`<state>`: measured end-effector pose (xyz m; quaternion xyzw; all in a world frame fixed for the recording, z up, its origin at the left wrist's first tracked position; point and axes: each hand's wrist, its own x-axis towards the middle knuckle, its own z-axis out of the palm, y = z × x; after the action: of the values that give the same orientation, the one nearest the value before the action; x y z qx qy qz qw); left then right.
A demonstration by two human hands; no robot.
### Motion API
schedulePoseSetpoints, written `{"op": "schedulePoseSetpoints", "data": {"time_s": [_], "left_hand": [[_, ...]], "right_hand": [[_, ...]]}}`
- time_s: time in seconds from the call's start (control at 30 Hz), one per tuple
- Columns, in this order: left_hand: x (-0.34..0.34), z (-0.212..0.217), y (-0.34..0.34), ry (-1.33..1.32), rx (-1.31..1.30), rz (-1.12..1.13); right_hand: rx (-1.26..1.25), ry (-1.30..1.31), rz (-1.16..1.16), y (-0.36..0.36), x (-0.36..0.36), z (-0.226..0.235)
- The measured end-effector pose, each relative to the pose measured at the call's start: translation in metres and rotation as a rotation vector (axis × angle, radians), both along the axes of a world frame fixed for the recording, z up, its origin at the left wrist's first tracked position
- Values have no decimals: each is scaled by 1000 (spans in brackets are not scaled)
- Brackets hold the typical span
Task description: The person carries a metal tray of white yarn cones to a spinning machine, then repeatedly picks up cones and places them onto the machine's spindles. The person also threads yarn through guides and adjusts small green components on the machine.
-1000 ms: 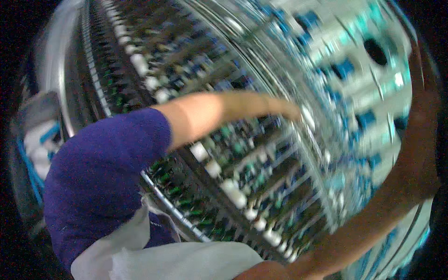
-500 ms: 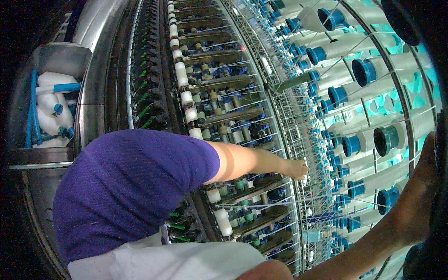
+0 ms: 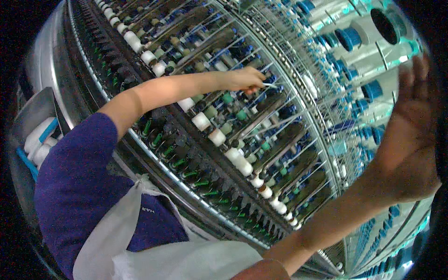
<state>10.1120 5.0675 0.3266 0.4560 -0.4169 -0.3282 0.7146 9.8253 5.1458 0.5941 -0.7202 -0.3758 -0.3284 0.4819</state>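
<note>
My left hand [image 3: 247, 80] reaches over the drafting rollers of a spinning frame, with its fingers closed. A short white strand [image 3: 269, 85] juts from the fingertips; its exact kind is too blurred to tell. Below that hand lie a dark roller arm [image 3: 263, 114] and small green and white rollers [image 3: 227, 97]. My right hand [image 3: 410, 135] is raised close to the camera at the right, its fingers stretched upward and partly lost in the dark rim. Nothing shows in it. Behind it hang white roving bobbins with blue ends [image 3: 348, 39].
A row of white rollers [image 3: 201, 121] runs diagonally along the machine, with green-tipped spindles [image 3: 179, 163] beneath. A metal rail [image 3: 298, 105] curves above the rollers. At the far left, a grey bin [image 3: 41, 105] holds white bobbins and blue tubes.
The view has turned and shifted along the frame. My left hand has come from the upper rail down to the roller arms, a white strand now at its fingers. My right hand shows more fully.
</note>
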Motion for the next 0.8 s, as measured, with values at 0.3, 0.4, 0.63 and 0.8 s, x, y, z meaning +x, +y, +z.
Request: {"op": "schedulePoseSetpoints", "data": {"time_s": [0.3,0.4,0.63,0.8], "left_hand": [[-67,-37,128,-310,267,-194],[-76,-29,134,-432,182,-74],[-66,-12,101,80,-193,262],[-59,-20,90,182,-184,2]], "right_hand": [[-604,-6,-800,-66,44,-183],[-547,211,-776,-103,80,-216],[0,550,-621,-134,101,-267],[-295,357,-725,-136,93,-279]]}}
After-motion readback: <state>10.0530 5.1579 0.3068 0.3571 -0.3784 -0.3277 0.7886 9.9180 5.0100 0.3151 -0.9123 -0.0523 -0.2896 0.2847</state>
